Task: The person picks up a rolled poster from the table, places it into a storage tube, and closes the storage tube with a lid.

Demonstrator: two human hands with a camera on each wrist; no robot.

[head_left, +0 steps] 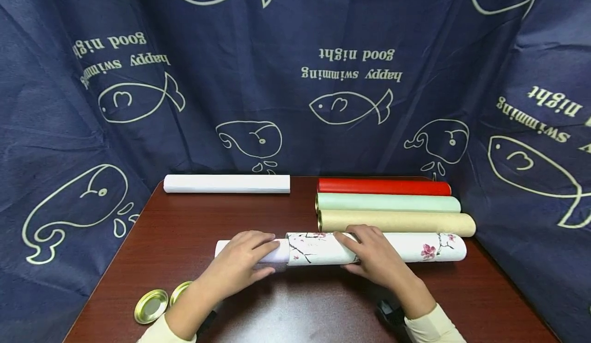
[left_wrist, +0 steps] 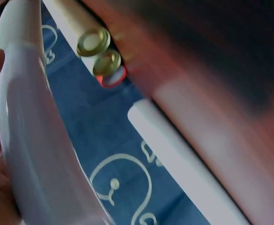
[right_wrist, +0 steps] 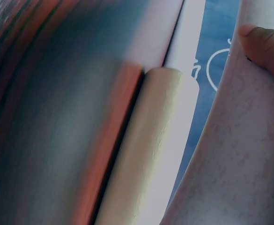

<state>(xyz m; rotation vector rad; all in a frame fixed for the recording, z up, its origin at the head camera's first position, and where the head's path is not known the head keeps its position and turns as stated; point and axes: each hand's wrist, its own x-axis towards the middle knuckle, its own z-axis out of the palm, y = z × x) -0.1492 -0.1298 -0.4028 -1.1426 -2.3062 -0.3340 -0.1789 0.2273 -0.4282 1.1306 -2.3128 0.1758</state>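
A white paper tube with pink blossoms and dark branches (head_left: 318, 253) lies sideways near the middle of the table. From its left end sticks a roll of white paper (head_left: 282, 251), its inner part hidden inside the tube. My left hand (head_left: 240, 258) holds this roll, with fingers over the top and thumb on the near side. My right hand (head_left: 371, 255) grips the blossom tube around its middle. In the left wrist view the white roll (left_wrist: 38, 136) runs up into the tube's mouth. The right wrist view shows a thumb (right_wrist: 268, 44) on the tube (right_wrist: 244, 136).
Behind the blossom tube lie a beige tube (head_left: 397, 222), a pale green tube (head_left: 388, 203) and a red tube (head_left: 383, 186). Another white roll (head_left: 226, 184) lies at the back left. Two gold metal lids (head_left: 151, 306) sit at the front left. A blue curtain (head_left: 295, 143) surrounds the table.
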